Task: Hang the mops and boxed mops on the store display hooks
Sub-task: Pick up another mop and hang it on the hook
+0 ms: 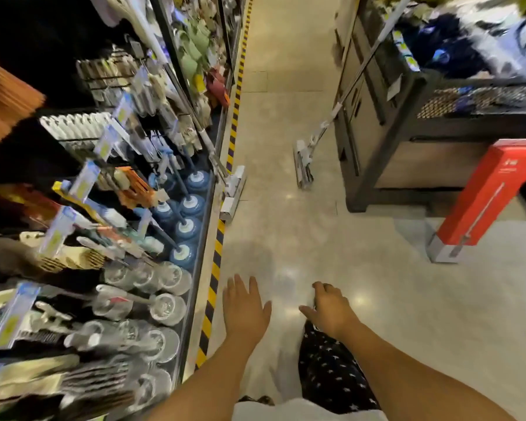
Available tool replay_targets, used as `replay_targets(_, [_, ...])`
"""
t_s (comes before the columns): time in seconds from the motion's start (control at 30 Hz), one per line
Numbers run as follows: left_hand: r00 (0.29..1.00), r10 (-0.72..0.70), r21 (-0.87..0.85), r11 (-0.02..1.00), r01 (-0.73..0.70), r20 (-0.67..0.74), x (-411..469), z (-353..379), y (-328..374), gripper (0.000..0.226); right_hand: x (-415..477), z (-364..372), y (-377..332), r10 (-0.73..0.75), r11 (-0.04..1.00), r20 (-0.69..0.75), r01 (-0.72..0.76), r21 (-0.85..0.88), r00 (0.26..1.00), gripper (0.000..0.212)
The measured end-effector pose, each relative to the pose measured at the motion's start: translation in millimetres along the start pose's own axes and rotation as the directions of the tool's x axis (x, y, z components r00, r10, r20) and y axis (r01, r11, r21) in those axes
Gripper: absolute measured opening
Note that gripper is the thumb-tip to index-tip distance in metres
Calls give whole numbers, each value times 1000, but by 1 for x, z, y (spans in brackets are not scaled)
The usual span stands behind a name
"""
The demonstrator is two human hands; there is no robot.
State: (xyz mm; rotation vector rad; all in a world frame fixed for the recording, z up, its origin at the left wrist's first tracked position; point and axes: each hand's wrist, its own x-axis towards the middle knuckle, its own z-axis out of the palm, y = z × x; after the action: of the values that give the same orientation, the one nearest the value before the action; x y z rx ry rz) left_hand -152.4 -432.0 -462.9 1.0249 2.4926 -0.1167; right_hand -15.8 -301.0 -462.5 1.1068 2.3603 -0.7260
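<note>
We look down a shop aisle, and much of it is blurred: the goods on the left rack [110, 208] smear together, so we make out hooks with price tags, blue-based brushes and clear holders, little more. The top right corner is a blur of blue and white stuff we cannot name.

Our left grip [245, 308] is released, fingers spread flat above the floor [286, 238], grasping nothing. Our right grip [331, 311] is also empty, fingers loosely curled and apart. It hangs over our dark starred trousers [331, 369], which hide our feet.

The mops lie well ahead of both grips. One mop [230, 189] leans on the left rack, its flat head on the floor by the striped tape [216, 262]; its handle runs up out of view. A second mop [304, 162] leans on the dark stand [386, 147] at right, head on the floor. A red box [486, 202] with a mop pictured on it stands tilted against that stand, far right, partly cut by the edge.
</note>
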Motion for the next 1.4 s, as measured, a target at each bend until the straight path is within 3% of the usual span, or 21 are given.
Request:
replay_targets(0.27, [990, -136, 53, 989, 137, -26, 163, -84, 40, 75, 169, -131, 3, -107, 994, 28, 106, 12, 994, 71])
replay_targets(0.53, [956, -280, -180, 948, 262, -85, 294, -179, 87, 75, 305, -266, -15, -163, 986, 0, 163, -29, 987, 69])
replay_targets(0.77, [903, -424, -170, 897, 407, -71, 362, -209, 35, 73, 389, -287, -87, -319, 932, 125, 335, -141, 939, 68])
replay_targets(1.0, [860, -492, -295, 848, 439, -136, 477, -272, -43, 78, 494, -350, -170, -354, 910, 74, 361, -205, 932, 69])
replay_targets(1.1, [837, -511, -345, 835, 429, -196, 518, -306, -69, 78, 531, -389, -221, -345, 934, -30, 341, -106, 938, 67])
replay_targets(1.2, [811, -522, -437, 815, 381, -266, 555, -344, -92, 77, 557, -414, -266, -310, 937, -107, 323, 130, 944, 62])
replay_targets(1.33, [738, -633, -595, 693, 407, -233, 596, -388, -107, 80, 588, -433, -301, -320, 912, -92, 333, 242, 943, 59])
replay_targets(1.4, [685, -682, -720, 607, 335, -257, 614, -410, -112, 79, 607, -445, -320, -357, 891, -95, 369, 263, 929, 57])
